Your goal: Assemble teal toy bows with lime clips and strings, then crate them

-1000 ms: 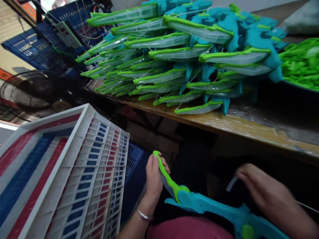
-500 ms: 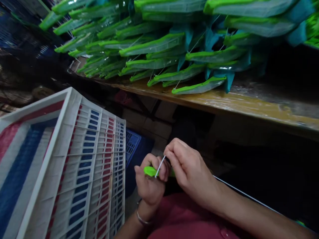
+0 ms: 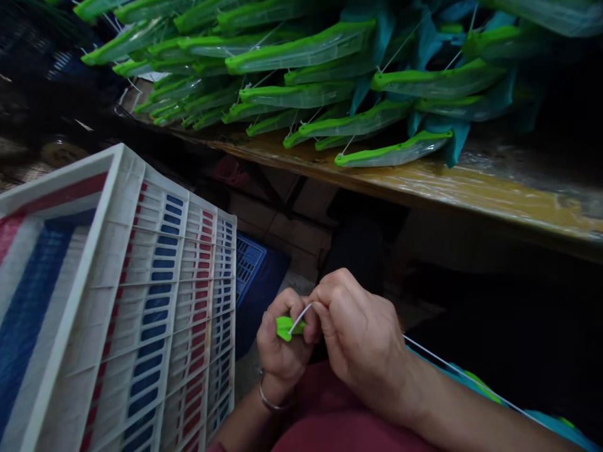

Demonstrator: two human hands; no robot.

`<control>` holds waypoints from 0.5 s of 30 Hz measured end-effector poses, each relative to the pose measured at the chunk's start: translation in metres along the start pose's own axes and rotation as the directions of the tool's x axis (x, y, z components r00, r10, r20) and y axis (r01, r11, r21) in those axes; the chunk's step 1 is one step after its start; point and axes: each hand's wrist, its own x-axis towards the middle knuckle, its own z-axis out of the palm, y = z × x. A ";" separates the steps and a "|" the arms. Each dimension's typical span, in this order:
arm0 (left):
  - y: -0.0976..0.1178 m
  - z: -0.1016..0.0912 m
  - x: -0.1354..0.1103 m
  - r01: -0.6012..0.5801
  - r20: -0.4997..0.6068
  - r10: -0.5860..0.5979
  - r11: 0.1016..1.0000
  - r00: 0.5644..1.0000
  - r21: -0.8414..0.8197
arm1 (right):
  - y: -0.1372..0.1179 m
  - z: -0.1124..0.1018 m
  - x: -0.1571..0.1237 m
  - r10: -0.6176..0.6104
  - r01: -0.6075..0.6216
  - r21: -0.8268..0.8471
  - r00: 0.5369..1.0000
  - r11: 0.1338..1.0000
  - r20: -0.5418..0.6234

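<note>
Item: green plastic tip (image 3: 284, 328), one, clasped in the curled fingers of the left hand (image 3: 281, 348), its end showing just left of the thumb. White string (image 3: 301, 317), one, pinched between thumb and forefinger of the right hand (image 3: 360, 342), touching the tip; a second length runs along the right forearm. Half a second ago more of the tip showed; both hands now sit slightly lower. Left of the fingers: one white crate (image 3: 117, 301). Above: wooden table (image 3: 471, 188) bearing many green-edged packets (image 3: 301, 94), beyond counting.
</note>
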 end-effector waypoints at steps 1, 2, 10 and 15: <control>0.000 0.000 0.000 0.000 0.001 0.000 1.000 1.000 -0.001 | 0.000 0.001 0.000 0.006 -0.006 -0.001 1.000 1.000 0.005; 0.000 0.000 0.000 0.001 0.000 -0.001 1.000 1.000 -0.001 | 0.000 0.001 0.000 0.013 -0.013 0.000 1.000 1.000 0.013; 0.001 0.000 0.002 0.021 -0.017 -0.020 0.999 1.000 0.028 | 0.001 0.004 0.000 0.018 -0.018 0.022 1.000 1.000 0.011; 0.001 -0.001 0.002 0.030 -0.022 -0.030 0.999 0.999 0.039 | 0.001 0.003 -0.001 0.009 -0.010 0.045 1.000 0.999 0.011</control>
